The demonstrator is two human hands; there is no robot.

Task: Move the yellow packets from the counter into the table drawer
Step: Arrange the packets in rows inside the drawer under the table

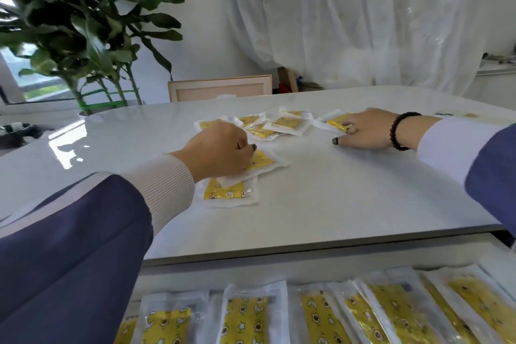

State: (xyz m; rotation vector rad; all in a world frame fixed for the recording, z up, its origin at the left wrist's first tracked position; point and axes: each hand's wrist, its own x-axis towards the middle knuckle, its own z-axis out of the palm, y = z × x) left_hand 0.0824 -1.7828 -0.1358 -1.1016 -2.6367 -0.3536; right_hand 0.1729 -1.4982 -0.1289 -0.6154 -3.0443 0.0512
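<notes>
- the left hand [220,151] reaches over the white worktop [335,190], its grip curled round a packet [258,166] that lies tilted at about the picture's centre.
- that packet overlaps a second packet [229,193], which lies flat on the worktop just at 6 o'clock of it, partly under it.
- the right hand [365,128] rests at 2 o'clock of the centre, its fingers bent onto the edge of a far packet [333,120]; the grip pinches or presses it, and which of the two cannot be told.
- a dark bead bracelet [402,131] sits on the right wrist; both arms wear blue sleeves with pale cuffs.
- a loose cluster of packets [279,124] lies between the two hands, at 12 o'clock of the left hand, some overlapping one another; one more shows partly behind the left hand.
- the open drawer [293,271] runs along the worktop's near edge at 6 o'clock, and a row of packets [321,315] lies side by side in it, yellow strips inside clear wrappers, several overlapping towards 4 o'clock.
- a large leafy plant [92,17] stands beyond the worktop at 10 o'clock.
- white curtains [349,17] hang at 12 to 2 o'clock, and a pale framed panel [220,89] leans behind the far edge at 12 o'clock.
</notes>
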